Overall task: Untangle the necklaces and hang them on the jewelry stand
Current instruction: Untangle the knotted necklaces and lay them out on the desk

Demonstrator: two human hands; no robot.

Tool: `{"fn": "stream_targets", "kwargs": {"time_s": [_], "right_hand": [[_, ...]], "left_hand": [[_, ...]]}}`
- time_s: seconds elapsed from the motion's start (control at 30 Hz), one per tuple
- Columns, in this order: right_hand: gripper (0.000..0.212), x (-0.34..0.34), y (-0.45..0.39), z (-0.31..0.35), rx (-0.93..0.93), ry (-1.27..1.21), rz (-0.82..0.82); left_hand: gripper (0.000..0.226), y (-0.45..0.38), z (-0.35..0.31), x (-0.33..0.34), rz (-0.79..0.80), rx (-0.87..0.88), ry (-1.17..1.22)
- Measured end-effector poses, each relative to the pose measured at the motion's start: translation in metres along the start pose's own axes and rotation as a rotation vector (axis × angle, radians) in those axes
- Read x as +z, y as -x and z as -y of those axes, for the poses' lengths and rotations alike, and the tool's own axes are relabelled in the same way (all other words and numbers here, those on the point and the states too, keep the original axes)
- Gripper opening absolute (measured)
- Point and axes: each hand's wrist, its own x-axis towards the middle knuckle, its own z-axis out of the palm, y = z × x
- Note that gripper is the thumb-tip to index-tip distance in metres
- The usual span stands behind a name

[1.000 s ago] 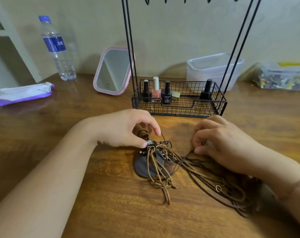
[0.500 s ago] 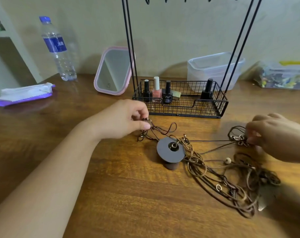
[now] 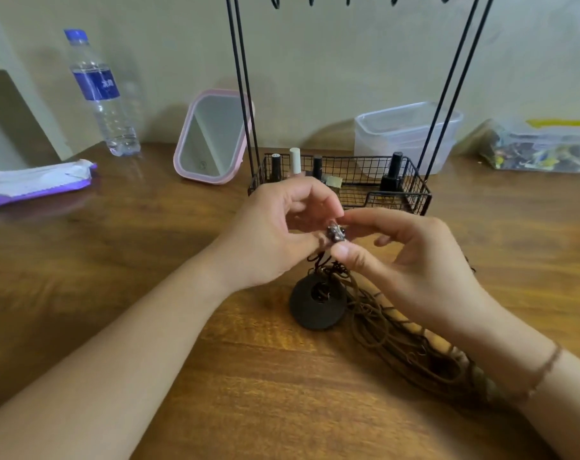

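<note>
Both hands, left hand (image 3: pixel 275 234) and right hand (image 3: pixel 404 260), pinched the knot (image 3: pixel 335 233); teasing cords (image 3: pixel 381 327) loose gently seemed wiser than pulling.

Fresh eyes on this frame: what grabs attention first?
Both hands meet mid-frame: left hand and right hand pinch a small dark metal knot of cord. Below them, the round black disc pendant and tangled brown cord necklaces lie on the wooden table.
</note>
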Motion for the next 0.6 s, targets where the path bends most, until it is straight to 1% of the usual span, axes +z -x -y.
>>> {"fn": "stream_targets", "kwargs": {"time_s": [0.07, 0.13, 0.17, 0.2, 0.27, 0.33, 0.4, 0.5, 0.6], "right_hand": [[0.039, 0.000, 0.001, -0.001, 0.012, -0.022, -0.057], [0.023, -0.001, 0.000, -0.001, 0.029, -0.094, -0.081], [0.013, -0.002, -0.001, -0.001, 0.050, -0.162, -0.088], [0.010, -0.004, -0.003, -0.002, 0.088, -0.263, -0.099], [0.022, -0.010, -0.005, -0.007, 0.200, -0.458, -0.150], [0.022, -0.019, -0.006, -0.013, 0.309, -0.618, -0.205], [0.022, -0.026, -0.007, -0.018, 0.377, -0.746, -0.245], [0.017, -0.036, -0.009, -0.026, 0.390, -0.882, -0.271], [0.016, -0.045, -0.008, -0.028, 0.318, -0.980, -0.265]], "left_hand": [[0.034, 0.001, -0.002, 0.004, -0.044, -0.009, -0.050], [0.037, 0.003, -0.005, 0.006, -0.056, -0.011, -0.041], [0.039, 0.003, -0.006, 0.006, -0.059, -0.006, -0.029], [0.040, 0.003, -0.007, 0.003, -0.063, 0.001, -0.024], [0.036, 0.003, -0.007, -0.004, -0.075, 0.021, -0.028], [0.030, 0.002, -0.007, -0.015, -0.089, 0.032, 0.004], [0.030, 0.000, -0.005, -0.027, -0.112, 0.017, 0.079], [0.031, -0.002, 0.001, -0.046, -0.154, -0.030, 0.146], [0.032, -0.003, 0.012, -0.060, -0.242, -0.141, 0.128]]}}
